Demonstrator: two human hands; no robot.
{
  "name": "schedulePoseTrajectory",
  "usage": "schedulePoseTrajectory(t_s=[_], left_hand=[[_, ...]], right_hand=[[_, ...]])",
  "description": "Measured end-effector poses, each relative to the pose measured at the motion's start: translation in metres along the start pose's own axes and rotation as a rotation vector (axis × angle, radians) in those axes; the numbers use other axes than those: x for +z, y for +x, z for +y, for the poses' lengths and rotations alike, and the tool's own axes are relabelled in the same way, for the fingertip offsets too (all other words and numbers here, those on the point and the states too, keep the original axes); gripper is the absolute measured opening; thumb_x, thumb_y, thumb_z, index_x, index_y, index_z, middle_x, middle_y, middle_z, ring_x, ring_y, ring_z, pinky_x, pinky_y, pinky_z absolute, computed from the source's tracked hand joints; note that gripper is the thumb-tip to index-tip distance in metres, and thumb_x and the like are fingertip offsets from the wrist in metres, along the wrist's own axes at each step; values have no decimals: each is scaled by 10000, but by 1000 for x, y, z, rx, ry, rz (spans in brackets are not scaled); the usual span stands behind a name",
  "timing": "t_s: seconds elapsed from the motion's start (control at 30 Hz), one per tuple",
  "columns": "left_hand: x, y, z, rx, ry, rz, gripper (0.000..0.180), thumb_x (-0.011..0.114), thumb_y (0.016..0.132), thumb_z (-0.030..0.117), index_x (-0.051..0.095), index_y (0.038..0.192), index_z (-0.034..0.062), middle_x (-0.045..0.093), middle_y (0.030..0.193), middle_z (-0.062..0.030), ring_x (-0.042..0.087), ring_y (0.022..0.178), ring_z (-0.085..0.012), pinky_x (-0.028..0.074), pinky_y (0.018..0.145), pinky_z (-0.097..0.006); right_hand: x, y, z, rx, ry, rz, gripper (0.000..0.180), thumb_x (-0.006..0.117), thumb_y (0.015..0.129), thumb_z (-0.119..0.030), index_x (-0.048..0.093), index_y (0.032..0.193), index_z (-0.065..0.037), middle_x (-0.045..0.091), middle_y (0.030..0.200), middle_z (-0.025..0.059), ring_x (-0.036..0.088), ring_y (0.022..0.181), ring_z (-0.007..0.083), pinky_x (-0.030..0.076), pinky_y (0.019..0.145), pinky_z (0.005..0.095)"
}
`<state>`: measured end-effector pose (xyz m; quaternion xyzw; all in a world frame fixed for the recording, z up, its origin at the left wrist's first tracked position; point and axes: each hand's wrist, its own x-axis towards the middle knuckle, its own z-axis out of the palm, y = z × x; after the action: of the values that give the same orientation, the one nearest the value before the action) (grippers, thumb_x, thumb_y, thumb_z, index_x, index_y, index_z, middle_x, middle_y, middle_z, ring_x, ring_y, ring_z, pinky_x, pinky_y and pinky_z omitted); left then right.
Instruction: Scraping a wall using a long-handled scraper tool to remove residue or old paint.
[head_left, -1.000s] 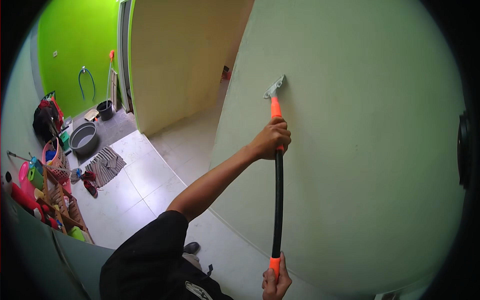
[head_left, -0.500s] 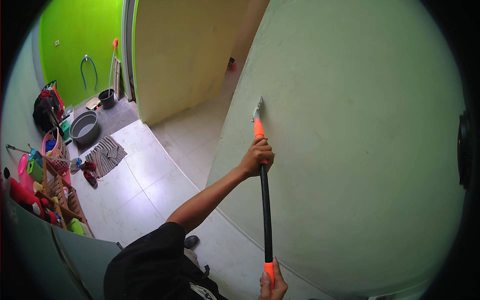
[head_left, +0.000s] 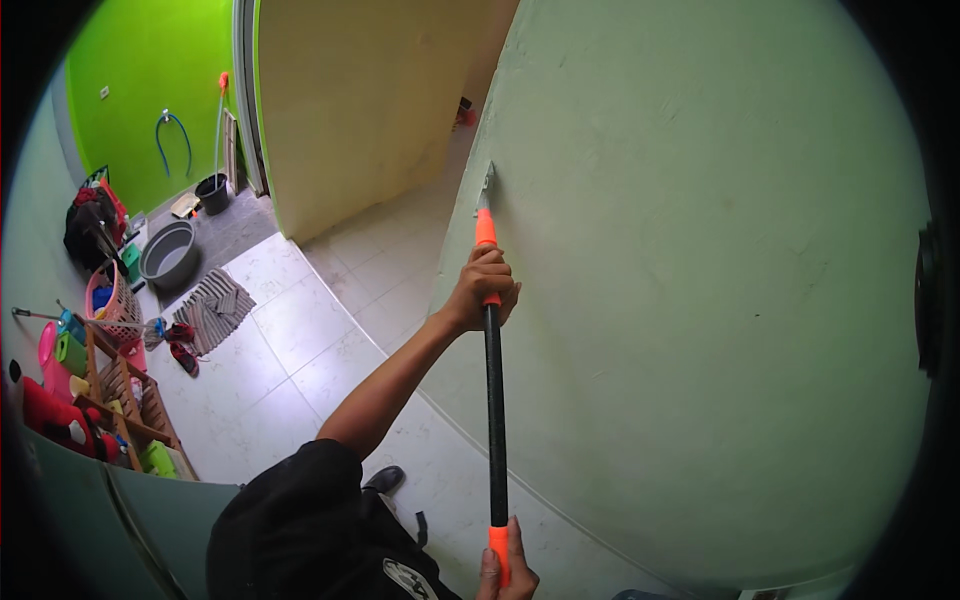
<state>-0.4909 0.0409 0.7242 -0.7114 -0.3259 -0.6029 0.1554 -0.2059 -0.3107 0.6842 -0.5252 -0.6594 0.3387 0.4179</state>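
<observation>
Against the pale green wall [head_left: 690,350], near its left edge, is the head of your long-handled scraper [head_left: 495,400]. Your left hand [head_left: 482,287] wraps its upper orange grip [head_left: 486,228]; your right hand [head_left: 512,575] grasps the lower end. Your left forearm [head_left: 395,375] hides part of the tiled floor [head_left: 270,345]. Off to your left sit a grey tub [head_left: 168,257], striped mat [head_left: 215,308], red shoes [head_left: 183,356], pink basket [head_left: 125,310] and wooden rack [head_left: 152,408].

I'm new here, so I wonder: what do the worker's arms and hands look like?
The left arm has a loose, short black sleeve and is bare below it. The left hand and right hand wear no gloves, and no cables show. The right forearm is out of view.
</observation>
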Motion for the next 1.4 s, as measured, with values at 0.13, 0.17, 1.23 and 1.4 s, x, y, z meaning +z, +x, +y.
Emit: schedulePoseTrajectory(t_s=[0.13, 0.17, 1.23, 1.4], left_hand=[[-2, 0, 2, 73, 2, -161, 371, 744, 697, -45, 434, 558, 105, 440, 575, -38, 519, 638, -243, 498, 960, -417], [-2, -1, 3, 29, 6, -99, 367, 739, 706, -52, 440, 561, 103, 443, 576, -38, 518, 638, -241, 498, 967, -423], [8, -27, 0, 115, -25, -286, 245, 636, 656, -37, 465, 584, 122, 451, 625, -17, 519, 714, -222, 469, 949, -382], [-2, -28, -14, -88, 43, -125, 230, 628, 619, -52, 474, 583, 114, 433, 615, -19, 520, 712, -224, 465, 978, -392]], right_hand=[[2, 0, -7, 30, 59, -2, 552, 624, 979, -100, 518, 1510, 8, 686, 766, 82, 590, 622, 86, 507, 624, 247], [3, 0, -6, 40, 59, -4, 555, 623, 975, -94, 518, 1510, 8, 683, 760, 81, 590, 618, 87, 508, 623, 247], [2, -6, 41, 93, 248, -29, 546, 590, 975, -59, 510, 1507, 32, 609, 738, 23, 513, 608, 61, 445, 582, 225], [19, -5, 37, 130, 108, -5, 542, 631, 952, -88, 551, 1471, 44, 623, 742, 34, 532, 613, 69, 463, 594, 235]])
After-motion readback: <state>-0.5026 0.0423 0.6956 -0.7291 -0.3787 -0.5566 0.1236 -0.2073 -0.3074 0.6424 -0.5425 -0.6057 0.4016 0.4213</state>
